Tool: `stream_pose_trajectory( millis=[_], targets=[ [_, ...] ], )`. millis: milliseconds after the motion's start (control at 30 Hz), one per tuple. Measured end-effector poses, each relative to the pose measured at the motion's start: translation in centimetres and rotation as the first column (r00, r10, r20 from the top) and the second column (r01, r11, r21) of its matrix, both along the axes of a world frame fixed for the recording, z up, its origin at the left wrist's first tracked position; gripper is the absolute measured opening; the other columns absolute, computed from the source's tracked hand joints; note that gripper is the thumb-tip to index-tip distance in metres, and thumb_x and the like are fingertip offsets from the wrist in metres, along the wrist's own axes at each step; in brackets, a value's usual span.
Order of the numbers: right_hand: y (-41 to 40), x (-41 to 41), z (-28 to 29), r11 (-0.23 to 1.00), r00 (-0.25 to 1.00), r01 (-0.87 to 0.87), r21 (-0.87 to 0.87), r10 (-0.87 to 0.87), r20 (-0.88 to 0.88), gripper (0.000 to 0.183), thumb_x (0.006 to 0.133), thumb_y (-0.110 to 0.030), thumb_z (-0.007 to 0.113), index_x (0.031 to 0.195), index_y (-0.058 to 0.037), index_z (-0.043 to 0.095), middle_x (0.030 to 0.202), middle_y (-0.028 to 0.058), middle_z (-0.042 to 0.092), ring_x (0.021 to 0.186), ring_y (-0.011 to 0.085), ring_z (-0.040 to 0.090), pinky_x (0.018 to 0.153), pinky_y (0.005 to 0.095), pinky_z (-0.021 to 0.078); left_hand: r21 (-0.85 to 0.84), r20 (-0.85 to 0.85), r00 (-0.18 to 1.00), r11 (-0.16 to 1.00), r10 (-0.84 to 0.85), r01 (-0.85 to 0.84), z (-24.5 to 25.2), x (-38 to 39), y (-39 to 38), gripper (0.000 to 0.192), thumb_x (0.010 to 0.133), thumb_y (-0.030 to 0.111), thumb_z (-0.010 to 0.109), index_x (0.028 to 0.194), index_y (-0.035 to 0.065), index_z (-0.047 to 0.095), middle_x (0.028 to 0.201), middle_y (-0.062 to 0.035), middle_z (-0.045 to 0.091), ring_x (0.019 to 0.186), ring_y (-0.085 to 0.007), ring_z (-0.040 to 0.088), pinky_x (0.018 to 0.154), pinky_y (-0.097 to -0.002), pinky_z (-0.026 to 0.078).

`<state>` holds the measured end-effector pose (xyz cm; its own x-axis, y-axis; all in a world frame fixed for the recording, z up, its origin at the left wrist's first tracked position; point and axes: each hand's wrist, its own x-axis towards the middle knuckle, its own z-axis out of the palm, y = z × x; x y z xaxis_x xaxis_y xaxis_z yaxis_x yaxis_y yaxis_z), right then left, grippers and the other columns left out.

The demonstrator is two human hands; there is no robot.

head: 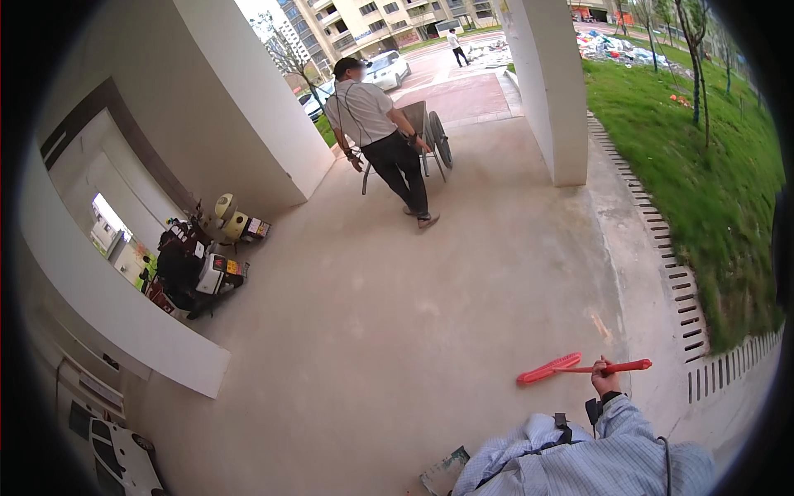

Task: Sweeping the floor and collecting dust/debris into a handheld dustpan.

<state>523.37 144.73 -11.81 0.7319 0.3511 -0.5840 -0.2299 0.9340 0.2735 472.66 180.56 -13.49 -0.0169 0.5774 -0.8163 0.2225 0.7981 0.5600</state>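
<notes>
My right hand is shut on the handle of a red plastic broom. The broom head points left, over the concrete floor; whether it touches the floor I cannot tell. My left hand is out of view. Beside my checked shirt, at the bottom edge, a flat grey board-like thing with a worn green edge shows in part; what holds it is hidden.
A person in a white shirt walks ahead beside a metal wheelbarrow. Scooters stand by the left wall. A white pillar, a slotted drain and grass lie right. Farther off are another person and parked cars.
</notes>
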Motion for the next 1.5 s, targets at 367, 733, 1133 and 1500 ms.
stream_pose_trajectory(
  millis=[367, 733, 1133, 1500],
  targets=[
    [3.5, -2.2, 8.2, 0.962, 0.939, -0.193, -0.193, 0.238, 0.249, 0.033, 0.089, -0.024, 0.035, 0.118, -0.0086, 0.044, 0.095, 0.018, 0.051, 0.07, 0.0212, 0.053, 0.054, 0.0251, 0.0467, -0.005, -0.067, 0.996, 0.999, 0.051, -0.051, 0.0, -4.2, -0.9, 0.053, 0.082, 0.054, 0.044, 0.053, 0.0092, 0.035, 0.044, -0.0009, 0.031, 0.039, -0.0149, 0.036, 0.05, -0.0412, 0.05],
    [3.7, -3.6, 11.7, 0.304, 0.628, -0.117, -0.946, 0.76, 0.167, 0.039, 0.079, -0.022, 0.055, 0.115, -0.0109, 0.045, 0.095, 0.0089, 0.058, 0.076, 0.008, 0.052, 0.064, 0.0216, 0.0423, -0.037, -0.046, 0.984, 0.984, 0.17, -0.172, 1.1, -6.2, -5.3, 0.053, 0.083, 0.05, 0.043, 0.053, 0.0071, 0.036, 0.046, -0.002, 0.032, 0.039, -0.0159, 0.036, 0.053, -0.043, 0.053],
    [14.1, 1.6, 16.8, 0.072, 0.314, 0.512, -0.856, 0.912, 0.264, 0.023, 0.085, -0.016, 0.049, 0.103, -0.0037, 0.055, 0.069, -0.0035, 0.04, 0.063, 0.0051, 0.038, 0.065, 0.0223, 0.0376, 0.093, -0.006, 0.88, 0.876, 0.476, -0.473, 7.8, -7.8, -12.0, 0.051, 0.08, 0.054, 0.047, 0.052, 0.0129, 0.035, 0.042, 0.0016, 0.03, 0.035, -0.0114, 0.034, 0.047, -0.0343, 0.05],
    [25.6, -0.4, 20.5, 0.22, -0.118, 0.395, -0.892, 0.975, 0.188, 0.012, 0.078, -0.004, 0.044, 0.077, -0.0017, 0.055, 0.05, -0.0053, 0.036, 0.042, 0.0028, 0.032, 0.044, 0.0199, 0.0347, 0.087, -0.018, 0.644, 0.643, 0.765, -0.761, 7.1, -10.0, -26.6, 0.053, 0.075, 0.058, 0.052, 0.054, 0.0125, 0.035, 0.044, 0.0024, 0.031, 0.039, -0.0103, 0.034, 0.055, -0.0328, 0.051]
  ],
)
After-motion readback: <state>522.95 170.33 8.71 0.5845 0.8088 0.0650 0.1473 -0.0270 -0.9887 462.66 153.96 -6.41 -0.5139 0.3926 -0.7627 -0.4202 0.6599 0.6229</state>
